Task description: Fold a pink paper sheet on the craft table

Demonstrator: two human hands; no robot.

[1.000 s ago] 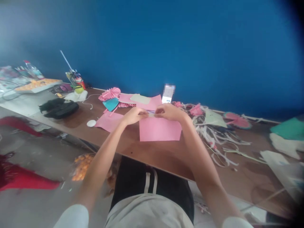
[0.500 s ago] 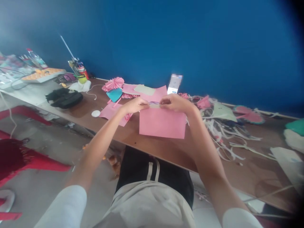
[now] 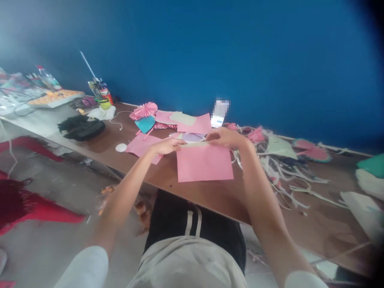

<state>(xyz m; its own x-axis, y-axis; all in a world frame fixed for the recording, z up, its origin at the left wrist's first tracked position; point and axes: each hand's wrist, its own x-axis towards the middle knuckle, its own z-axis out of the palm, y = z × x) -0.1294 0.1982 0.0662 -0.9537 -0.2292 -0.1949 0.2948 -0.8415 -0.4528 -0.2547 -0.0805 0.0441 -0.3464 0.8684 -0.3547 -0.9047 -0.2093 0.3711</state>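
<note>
A rectangular pink sheet of paper (image 3: 205,165) is at the front of the brown table, with a narrow pale strip (image 3: 193,144) along its far edge. My left hand (image 3: 169,145) is closed on the sheet's far left corner, thumb and fingers pinched together. At the far edge, towards the right, my right hand (image 3: 229,138) also pinches the paper; its curled fingers hide part of that edge. Just beyond lie white and lilac paper pieces (image 3: 193,137) and another pink sheet (image 3: 198,123).
A phone (image 3: 219,114) leans on the blue wall. Left are a pink paper fan (image 3: 144,111), a teal paper piece (image 3: 145,124), a white disc (image 3: 121,148) and a black case (image 3: 82,128). Tangled paper strips (image 3: 282,172) lie right. A red stool (image 3: 45,206) stands lower left.
My left hand has slid left along the far edge to the corner, so more of the pale strip shows between my hands. The whole view has shifted slightly.
</note>
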